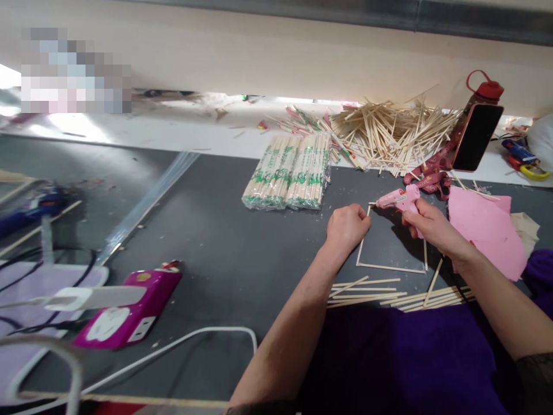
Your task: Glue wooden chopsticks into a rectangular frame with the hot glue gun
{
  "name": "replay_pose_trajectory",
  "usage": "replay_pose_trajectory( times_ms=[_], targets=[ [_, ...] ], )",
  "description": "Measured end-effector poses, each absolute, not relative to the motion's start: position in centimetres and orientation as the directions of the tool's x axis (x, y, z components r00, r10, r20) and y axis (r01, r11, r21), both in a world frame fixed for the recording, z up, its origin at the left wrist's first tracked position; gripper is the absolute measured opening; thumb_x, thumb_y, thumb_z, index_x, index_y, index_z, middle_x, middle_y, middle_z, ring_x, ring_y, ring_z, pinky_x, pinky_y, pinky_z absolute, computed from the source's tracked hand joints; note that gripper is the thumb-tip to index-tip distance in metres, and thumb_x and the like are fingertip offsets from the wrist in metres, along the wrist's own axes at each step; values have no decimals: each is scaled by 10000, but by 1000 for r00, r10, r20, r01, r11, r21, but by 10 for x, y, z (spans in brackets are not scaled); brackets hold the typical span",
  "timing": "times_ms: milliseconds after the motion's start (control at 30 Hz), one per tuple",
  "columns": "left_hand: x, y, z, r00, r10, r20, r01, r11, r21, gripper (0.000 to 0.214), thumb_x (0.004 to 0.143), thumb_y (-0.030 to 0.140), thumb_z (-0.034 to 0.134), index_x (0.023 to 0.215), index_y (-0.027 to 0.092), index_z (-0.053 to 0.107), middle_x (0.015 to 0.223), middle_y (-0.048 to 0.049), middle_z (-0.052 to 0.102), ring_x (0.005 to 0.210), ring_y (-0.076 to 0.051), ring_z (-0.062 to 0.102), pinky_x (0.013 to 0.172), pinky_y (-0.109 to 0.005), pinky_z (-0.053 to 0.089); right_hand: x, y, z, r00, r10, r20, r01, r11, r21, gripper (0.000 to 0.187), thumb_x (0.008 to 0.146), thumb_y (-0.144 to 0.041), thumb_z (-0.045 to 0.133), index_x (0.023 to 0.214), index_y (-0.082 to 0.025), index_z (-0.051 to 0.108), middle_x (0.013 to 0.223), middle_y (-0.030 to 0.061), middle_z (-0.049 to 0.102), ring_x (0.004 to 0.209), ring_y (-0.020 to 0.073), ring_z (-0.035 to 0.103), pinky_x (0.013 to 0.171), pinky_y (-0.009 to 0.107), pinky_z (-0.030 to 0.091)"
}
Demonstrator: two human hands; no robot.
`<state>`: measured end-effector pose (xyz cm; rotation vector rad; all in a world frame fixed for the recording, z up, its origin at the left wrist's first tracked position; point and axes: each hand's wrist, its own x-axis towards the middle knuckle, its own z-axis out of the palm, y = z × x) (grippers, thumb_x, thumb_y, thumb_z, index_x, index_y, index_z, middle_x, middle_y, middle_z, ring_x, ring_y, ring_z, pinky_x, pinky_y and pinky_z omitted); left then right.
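My right hand (425, 222) is closed round a pink glue gun (400, 199) whose nozzle points left at the top corner of a square frame of thin wooden sticks (389, 267) lying on the dark table. My left hand (345, 226) is closed, pinching the frame's left stick near that same corner. Several loose sticks (367, 291) lie just in front of the frame, close to my purple clothing.
Two wrapped bundles of sticks (287, 173) and a big loose heap of sticks (391, 132) lie behind. A phone (476, 137) leans on a red-capped bottle (486, 92). Pink paper (490, 230) lies right. A magenta power strip (129, 314), cables and clear glue rods (147, 202) are left.
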<state>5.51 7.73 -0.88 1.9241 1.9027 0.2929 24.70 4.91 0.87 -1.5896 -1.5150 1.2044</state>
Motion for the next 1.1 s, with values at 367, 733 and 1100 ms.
replay_pose_trajectory(
  times_ms=[367,733,1100],
  targets=[
    [55,76,-5,53,988,-144,900,15,435,187,787,263,544,827,196,714,811,-61,731,840,-213,666,777,-290,474,292,17,40,10,990,-144,108,-144,-984,301,812,-410,623,1014,-187,628,828,37,667,551,105,528,501,244,422],
    [56,80,-3,38,988,-152,918,26,396,182,780,269,544,802,197,710,798,-60,732,814,-211,668,773,-284,469,380,-26,10,492,826,-274,-113,-251,-961,259,644,-371,780,761,-163,679,563,1,604,465,94,520,412,196,462],
    [55,82,-2,45,988,-149,927,15,374,177,772,306,540,775,203,684,788,-48,729,781,-203,664,727,-276,459,394,-27,-6,569,811,-136,296,-357,-886,295,771,-421,588,812,-143,678,699,49,678,616,158,613,569,271,511]
  ],
)
